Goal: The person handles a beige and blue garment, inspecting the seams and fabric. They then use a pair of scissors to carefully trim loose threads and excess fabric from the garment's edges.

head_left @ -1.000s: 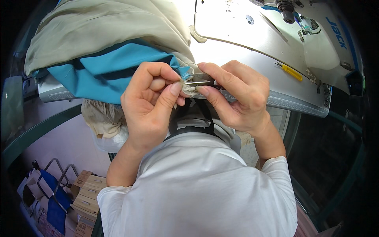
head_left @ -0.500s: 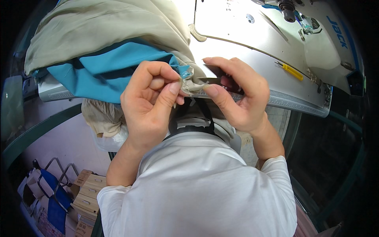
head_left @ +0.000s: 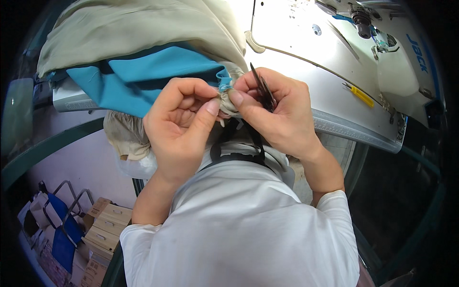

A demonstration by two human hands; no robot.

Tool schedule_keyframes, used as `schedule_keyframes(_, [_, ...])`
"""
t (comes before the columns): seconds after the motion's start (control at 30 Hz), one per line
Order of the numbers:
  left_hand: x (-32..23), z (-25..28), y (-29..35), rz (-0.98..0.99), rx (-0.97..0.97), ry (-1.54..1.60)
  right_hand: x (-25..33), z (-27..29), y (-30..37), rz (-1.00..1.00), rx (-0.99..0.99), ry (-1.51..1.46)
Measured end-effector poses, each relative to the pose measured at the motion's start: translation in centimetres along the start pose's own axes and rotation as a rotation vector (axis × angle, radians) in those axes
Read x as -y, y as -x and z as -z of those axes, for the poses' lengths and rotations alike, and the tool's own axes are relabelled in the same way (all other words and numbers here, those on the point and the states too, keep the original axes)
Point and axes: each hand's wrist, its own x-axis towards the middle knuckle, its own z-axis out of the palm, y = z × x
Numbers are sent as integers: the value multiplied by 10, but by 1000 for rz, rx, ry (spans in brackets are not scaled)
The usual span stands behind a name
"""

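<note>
A gathered bit of beige cloth (head_left: 227, 106) with frayed, light threads is pinched between my two hands, in front of the table's near edge. My left hand (head_left: 178, 125) is closed on it with thumb and forefinger. From the other side my right hand (head_left: 283, 111) pinches the same spot where beige meets teal, its thumb on the cloth. Dark thread snips (head_left: 263, 88) are tucked in my right fingers, their pointed end sticking up and away. Teal cloth (head_left: 153, 79) runs from the pinch leftward, beside a large beige fabric (head_left: 138, 31) heaped on the table.
A white sewing machine (head_left: 394, 71) stands at the right, its flat bed plate (head_left: 296, 24) at the back. A yellow-handled seam ripper (head_left: 362, 95) lies on the table. Below left are a bundle of beige cloth (head_left: 125, 136), wooden drawers (head_left: 109, 224) and a blue chair (head_left: 67, 232).
My right hand has moved left to the cloth, and its thumb now presses beside my left fingers. The snips have swung from lying flat to pointing upward. The whole view has shifted slightly.
</note>
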Motion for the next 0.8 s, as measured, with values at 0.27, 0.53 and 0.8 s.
schedule_keyframes(0.27, [10,9,-6,106,110,260,0,0,5,-46,-29,-79])
schedule_keyframes(0.53, [8,10,-8,145,114,238,-5,3,5,129,-99,80])
schedule_keyframes(0.8, [7,6,-6,109,119,160,-7,23,6,577,-73,321])
